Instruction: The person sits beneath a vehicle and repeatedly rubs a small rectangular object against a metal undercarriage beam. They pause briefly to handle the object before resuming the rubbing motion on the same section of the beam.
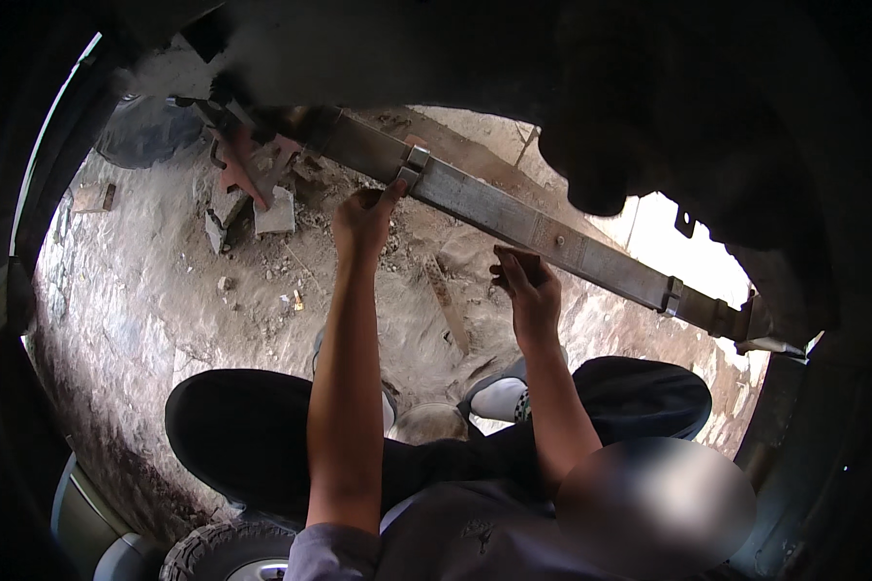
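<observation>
A long grey leaf spring (494,211) runs slantwise from the upper left to the right, above the dirt floor. A metal clip (414,167) wraps around it left of its middle, and a second clip (670,295) sits farther right. My left hand (363,221) is closed at the first clip, with its thumb and fingertips against the clip's lower edge. Just below the spring's middle, beside a small round bolt head (560,239), my right hand (531,290) is raised with its fingers curled together. What its fingertips hold, if anything, is too dark to make out.
Dark vehicle underbody (436,58) hangs low overhead. Broken blocks (276,211) and a reddish metal stand (237,165) are at the far left. A flat strip (446,305) lies on the dirt between my arms. A tyre (228,552) is at the lower left.
</observation>
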The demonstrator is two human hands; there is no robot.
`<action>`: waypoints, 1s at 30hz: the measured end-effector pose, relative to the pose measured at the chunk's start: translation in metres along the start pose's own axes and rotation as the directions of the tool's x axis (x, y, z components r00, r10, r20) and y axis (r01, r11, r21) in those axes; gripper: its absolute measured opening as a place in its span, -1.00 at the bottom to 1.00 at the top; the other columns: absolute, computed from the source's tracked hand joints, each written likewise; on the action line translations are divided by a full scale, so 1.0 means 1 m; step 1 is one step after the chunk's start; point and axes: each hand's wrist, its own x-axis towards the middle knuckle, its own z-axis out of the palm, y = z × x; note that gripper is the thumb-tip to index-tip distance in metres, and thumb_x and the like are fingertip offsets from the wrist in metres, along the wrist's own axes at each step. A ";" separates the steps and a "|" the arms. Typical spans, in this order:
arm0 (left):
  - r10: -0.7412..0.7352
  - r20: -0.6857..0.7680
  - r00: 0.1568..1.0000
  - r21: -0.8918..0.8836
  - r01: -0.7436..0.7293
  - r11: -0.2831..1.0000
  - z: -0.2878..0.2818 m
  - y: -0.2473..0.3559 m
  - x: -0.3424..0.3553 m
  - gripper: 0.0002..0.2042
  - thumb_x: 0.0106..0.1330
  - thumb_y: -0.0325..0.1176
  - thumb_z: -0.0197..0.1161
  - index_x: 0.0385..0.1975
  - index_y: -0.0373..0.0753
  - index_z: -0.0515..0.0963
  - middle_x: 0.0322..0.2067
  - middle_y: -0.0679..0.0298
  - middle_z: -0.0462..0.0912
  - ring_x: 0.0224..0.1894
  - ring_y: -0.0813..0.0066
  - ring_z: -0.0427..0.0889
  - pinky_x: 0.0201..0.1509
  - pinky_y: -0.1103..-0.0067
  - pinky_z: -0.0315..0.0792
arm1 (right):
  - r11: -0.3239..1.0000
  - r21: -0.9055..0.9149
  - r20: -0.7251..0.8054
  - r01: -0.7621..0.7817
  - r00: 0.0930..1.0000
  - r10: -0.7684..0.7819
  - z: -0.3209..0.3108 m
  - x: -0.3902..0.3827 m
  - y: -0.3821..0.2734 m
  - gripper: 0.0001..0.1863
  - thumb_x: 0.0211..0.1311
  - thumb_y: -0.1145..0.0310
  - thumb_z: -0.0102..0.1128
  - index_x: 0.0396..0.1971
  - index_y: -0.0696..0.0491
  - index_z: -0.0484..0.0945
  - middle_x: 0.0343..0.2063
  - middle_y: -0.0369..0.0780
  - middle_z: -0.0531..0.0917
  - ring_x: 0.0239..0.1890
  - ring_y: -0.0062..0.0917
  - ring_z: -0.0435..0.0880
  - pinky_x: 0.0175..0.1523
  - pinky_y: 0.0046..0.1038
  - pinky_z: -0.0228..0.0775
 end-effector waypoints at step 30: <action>-0.091 0.099 0.991 0.075 0.084 0.994 -0.002 0.013 0.018 -0.50 0.27 0.13 0.50 -0.26 -0.30 0.72 -0.36 0.27 0.80 -0.43 0.51 0.74 -0.46 0.56 0.50 | 0.276 -0.823 0.404 0.497 0.853 -0.331 -0.024 0.057 -0.070 -0.83 0.28 0.33 0.45 -0.17 0.02 0.80 -0.27 -0.15 0.77 -0.22 -0.27 0.80 -0.08 -0.27 0.60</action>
